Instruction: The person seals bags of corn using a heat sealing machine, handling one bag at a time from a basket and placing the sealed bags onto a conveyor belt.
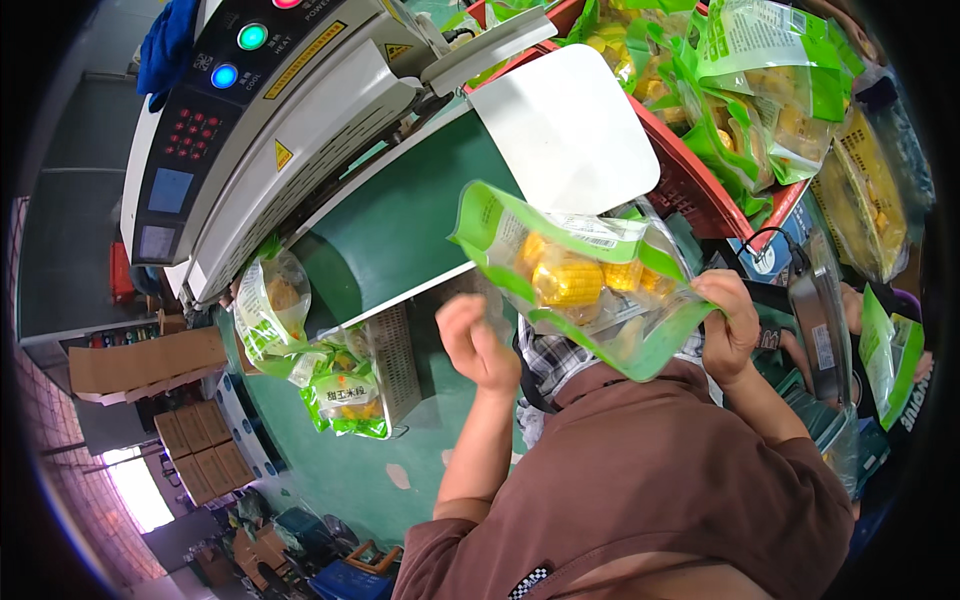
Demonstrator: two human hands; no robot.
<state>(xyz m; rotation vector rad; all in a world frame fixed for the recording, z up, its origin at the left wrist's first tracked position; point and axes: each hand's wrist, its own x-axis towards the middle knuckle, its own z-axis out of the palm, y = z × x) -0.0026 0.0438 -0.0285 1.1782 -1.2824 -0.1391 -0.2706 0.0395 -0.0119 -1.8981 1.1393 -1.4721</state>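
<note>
My right hand (729, 322) grips the corner of a green-edged clear plastic bag (652, 356) with cut pieces of yellow corn (568, 283) inside. The bag is tilted in front of my chest. My left hand (478, 349) is raised at its left side with fingers curled; blur hides whether it touches the film. Beyond the bag lie a white board (566, 124) and the green conveyor belt (405, 217) of a sealing machine (300, 127). At the belt's left end, another filled bag (274, 304) hangs over more bags (349, 394) in a light perforated crate (394, 360).
A red crate (694, 176) heaped with bags of corn (780, 82) stands at upper right. At the right edge, another person's hand (924, 367) is beside a green-edged bag (889, 356). A metal device (817, 337) with a cable stands nearer. Cardboard boxes (202, 450) are stacked far left.
</note>
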